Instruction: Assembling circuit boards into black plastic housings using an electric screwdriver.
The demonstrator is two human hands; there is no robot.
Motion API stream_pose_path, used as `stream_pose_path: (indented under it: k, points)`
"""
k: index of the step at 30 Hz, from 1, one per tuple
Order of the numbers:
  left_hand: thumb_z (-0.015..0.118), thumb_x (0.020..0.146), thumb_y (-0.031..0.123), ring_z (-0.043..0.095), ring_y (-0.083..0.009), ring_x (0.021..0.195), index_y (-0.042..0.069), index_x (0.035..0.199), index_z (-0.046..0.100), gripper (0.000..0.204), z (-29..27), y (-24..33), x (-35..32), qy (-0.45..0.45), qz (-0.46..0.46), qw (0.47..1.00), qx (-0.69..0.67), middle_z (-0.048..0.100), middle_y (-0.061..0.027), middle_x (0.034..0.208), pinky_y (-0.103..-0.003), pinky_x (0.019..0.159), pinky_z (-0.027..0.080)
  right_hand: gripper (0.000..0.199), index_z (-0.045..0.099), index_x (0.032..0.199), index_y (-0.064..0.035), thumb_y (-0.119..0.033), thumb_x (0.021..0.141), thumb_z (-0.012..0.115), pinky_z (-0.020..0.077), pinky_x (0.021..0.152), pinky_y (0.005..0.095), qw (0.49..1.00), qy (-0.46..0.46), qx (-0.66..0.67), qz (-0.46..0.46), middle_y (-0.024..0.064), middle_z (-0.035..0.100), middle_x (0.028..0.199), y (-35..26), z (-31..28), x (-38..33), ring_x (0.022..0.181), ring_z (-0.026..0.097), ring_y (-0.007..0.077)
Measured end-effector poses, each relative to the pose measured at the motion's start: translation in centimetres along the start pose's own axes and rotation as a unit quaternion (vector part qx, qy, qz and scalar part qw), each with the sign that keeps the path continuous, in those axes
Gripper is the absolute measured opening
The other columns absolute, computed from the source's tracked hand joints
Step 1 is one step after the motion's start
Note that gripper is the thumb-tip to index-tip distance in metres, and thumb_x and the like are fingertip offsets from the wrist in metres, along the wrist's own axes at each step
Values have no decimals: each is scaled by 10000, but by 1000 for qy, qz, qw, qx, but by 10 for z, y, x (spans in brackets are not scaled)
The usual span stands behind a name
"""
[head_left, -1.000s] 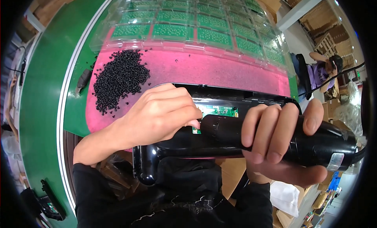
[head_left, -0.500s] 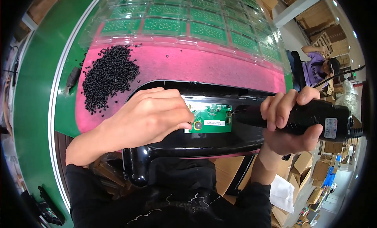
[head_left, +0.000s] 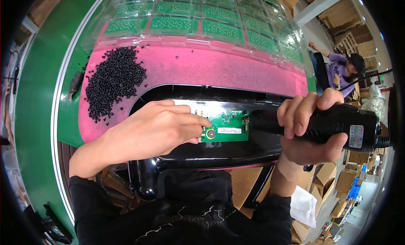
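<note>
A green circuit board (head_left: 230, 121) with a white label and a round part lies inside a glossy black plastic housing (head_left: 202, 156). My left hand (head_left: 164, 122) covers the board's left end, with the index fingertip and thumb against it and the other fingers curled. Whether a small piece is under those fingers is hidden. In my right hand (head_left: 310, 127) is a black electric screwdriver (head_left: 337, 124), lying nearly level. Its tip end points left at the board's right edge, by a small connector. The fingers wrap over its body, with the thumb below.
Black screws (head_left: 114, 80) are heaped on the pink mat (head_left: 202, 67), left of the housing. Clear plastic trays (head_left: 177, 44) of green boards stand at the far side. A green table (head_left: 36, 97) runs along the left. Cardboard boxes (head_left: 322, 171) and another person (head_left: 339, 70) are at the right.
My left index finger has straightened a little over the board, and the thumb has drawn back from it. The right hand and screwdriver have barely moved. The other person has shifted their arms.
</note>
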State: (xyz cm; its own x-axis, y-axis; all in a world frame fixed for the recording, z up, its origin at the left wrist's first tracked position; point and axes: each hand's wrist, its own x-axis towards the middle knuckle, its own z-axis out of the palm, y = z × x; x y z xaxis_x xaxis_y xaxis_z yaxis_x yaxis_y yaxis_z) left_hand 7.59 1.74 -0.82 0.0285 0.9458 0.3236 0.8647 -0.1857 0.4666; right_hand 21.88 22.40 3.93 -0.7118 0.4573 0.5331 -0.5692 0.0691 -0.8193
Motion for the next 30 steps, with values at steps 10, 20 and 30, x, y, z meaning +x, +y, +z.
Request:
stream_pose_path:
  k: [10, 20, 30]
  points:
    - [715, 761, 134, 662, -195, 788, 8, 764, 662, 136, -4, 3, -2, -6, -47, 998, -27, 691, -21, 1106, -324, 639, 500, 589, 430, 978, -71, -597, 806, 634, 377, 458, 257, 995, -44, -53, 76, 1, 464, 583, -1, 14, 7, 441, 418, 103]
    - [706, 804, 102, 656, -271, 788, -7, 928, 660, 172, -6, 3, 1, 49, -20, 997, -63, 681, -101, 897, -354, 662, 548, 526, 437, 1030, -75, -546, 868, 605, 362, 475, 253, 992, -30, 122, -7, -6, 473, 610, -9, 23, 2, 454, 444, 93]
    - [753, 750, 50, 647, -276, 717, -22, 854, 667, 153, -5, 1, 1, 144, -2, 973, -181, 660, -120, 762, -356, 626, 521, 482, 427, 986, -94, -427, 814, 730, 426, 445, 185, 977, -55, 196, -60, -18, 514, 607, -30, 70, 5, 437, 475, 61]
